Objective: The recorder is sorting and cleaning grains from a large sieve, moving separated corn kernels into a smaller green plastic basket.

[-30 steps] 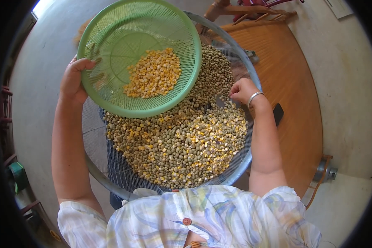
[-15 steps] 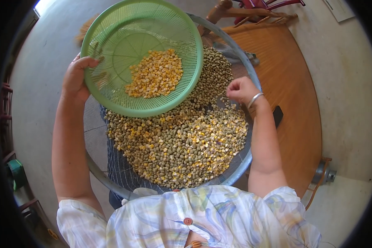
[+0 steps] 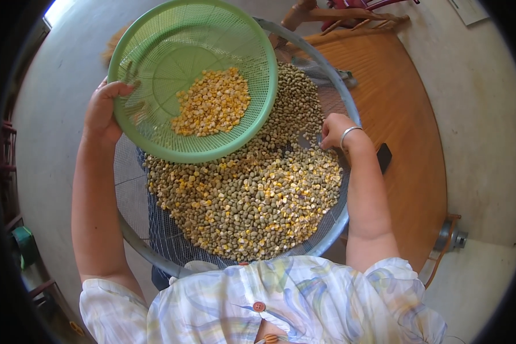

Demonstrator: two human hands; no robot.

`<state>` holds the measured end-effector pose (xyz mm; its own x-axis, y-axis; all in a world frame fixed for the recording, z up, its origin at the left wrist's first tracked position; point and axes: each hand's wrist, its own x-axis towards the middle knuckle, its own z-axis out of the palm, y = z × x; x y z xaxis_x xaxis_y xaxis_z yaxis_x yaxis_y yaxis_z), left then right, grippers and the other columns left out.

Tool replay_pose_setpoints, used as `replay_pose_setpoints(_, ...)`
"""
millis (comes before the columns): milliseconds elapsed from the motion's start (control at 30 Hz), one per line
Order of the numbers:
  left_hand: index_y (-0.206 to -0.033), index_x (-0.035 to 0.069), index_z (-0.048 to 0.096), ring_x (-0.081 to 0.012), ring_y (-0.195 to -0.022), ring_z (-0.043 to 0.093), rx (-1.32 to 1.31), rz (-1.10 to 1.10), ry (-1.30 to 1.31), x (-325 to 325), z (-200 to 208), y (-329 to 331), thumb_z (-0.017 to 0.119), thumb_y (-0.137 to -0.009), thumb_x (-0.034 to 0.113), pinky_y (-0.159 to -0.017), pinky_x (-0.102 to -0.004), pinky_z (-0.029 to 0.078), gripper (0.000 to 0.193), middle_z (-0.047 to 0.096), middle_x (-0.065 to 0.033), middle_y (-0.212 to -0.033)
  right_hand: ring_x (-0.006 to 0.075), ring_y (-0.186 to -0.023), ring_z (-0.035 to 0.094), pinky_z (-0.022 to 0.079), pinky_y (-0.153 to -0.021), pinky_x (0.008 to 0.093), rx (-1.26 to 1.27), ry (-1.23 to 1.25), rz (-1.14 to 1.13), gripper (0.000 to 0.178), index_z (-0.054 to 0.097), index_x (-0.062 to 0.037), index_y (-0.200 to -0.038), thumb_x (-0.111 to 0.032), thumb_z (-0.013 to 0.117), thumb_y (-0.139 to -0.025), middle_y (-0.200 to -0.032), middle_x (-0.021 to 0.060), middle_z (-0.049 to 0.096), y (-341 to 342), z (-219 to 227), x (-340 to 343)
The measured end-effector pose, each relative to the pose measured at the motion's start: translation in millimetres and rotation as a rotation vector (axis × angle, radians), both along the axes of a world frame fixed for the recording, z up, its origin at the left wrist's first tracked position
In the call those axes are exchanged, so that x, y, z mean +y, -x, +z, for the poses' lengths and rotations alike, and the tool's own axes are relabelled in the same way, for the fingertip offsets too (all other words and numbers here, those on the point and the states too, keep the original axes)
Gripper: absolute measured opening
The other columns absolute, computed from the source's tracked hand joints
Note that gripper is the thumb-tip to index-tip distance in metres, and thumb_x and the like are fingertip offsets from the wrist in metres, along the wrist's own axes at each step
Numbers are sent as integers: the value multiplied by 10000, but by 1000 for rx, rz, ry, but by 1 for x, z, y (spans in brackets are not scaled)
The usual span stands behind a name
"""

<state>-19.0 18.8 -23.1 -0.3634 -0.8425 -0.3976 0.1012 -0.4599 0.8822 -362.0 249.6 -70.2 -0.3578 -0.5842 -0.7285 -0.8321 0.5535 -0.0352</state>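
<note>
Over the mesh tray (image 3: 341,94): green basket (image 3: 155,54) with yellow kernels (image 3: 215,104), left rim pinched in left hand (image 3: 103,112). At right edge of greenish beans (image 3: 241,215): right hand (image 3: 336,131), fingers curled; whether pinching anything, cannot tell.

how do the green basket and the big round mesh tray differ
Size: the mesh tray is wider than the green basket.
Colour: the basket is light green; the tray has a grey-blue rim.
Contents: the basket holds a small heap of yellow kernels; the tray holds far more, mostly greenish-brown beans with yellow pieces mixed in.
Pose: the left hand grips the basket's rim above the tray.
Both are round with see-through holes.
</note>
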Motion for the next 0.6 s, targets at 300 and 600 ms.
replay_pose_setpoints(300,-1132,-58,371,-219,-748,580,59,-35,-6,-2,-2,-3,475,-712,0,-617,-327,545,436,517,-174,-904,287,-732,602,488,-690,364,26,50,99,141,643,-31,-715,-113,645,-601,-777,156,622,0,-11,2)
replay_pose_setpoints(600,-1138,-54,373,-227,-750,580,67,-35,-14,-5,-3,-2,477,-709,-2,-630,-327,542,444,519,-178,-925,98,-583,553,454,-514,234,-920,710,-579,149,614,-14,-815,-77,652,-685,-691,54,608,-5,12,5)
